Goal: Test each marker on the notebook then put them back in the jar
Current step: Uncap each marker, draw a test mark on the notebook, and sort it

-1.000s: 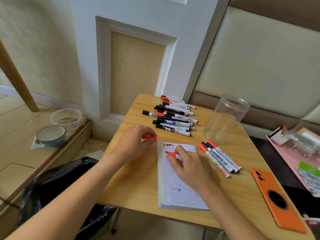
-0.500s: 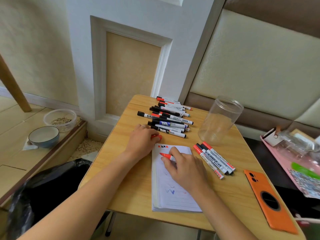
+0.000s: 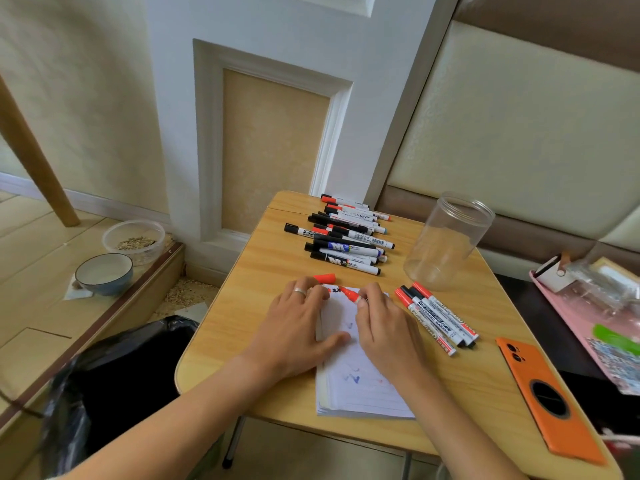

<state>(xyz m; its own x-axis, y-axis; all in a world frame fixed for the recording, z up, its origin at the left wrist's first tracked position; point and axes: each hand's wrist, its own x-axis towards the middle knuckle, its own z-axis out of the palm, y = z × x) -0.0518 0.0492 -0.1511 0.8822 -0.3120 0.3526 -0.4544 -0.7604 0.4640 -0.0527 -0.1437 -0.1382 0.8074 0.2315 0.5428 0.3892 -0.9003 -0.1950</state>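
White lined paper of the open notebook (image 3: 360,379) sits nearest, at the front edge of the light wooden table (image 3: 249,327), w/ a few faint blue and red squiggles on the page. Left hand (image 3: 294,327) now lies flat across the notebook's left margin, fingers fairly straight, thumb out on the page, pressing it down. A sec ago that hand was off the paper and curled round the loose red cap (image 3: 325,278) — the cap now lies just past the fingertips on the wood; whether a fingertip touches it I can't tell.

Right hand (image 3: 388,327) is pinched tight on the uncapped red-tipped marker (image 3: 349,294), tip pointing up-left over the top of the page. Vs. half a sec back the tip looks raised and turned toward the cap rather than down in a writing stroke. My guess: the test stroke for this one is done and re-capping comes next, approx.

Just right of the notebook lie four white whiteboard markers w/ red and black caps (image 3: 436,315), side by side — prob. the tested lot, not yet put away. Behind them stands the clear plastic jar (image 3: 446,240), lid off, nothing in it, so no marker has gone back so far. Farthest out, by the wall, the big row of black- and red-capped markers (image 3: 346,237) waits, likely untested. Most of the job is ahead.
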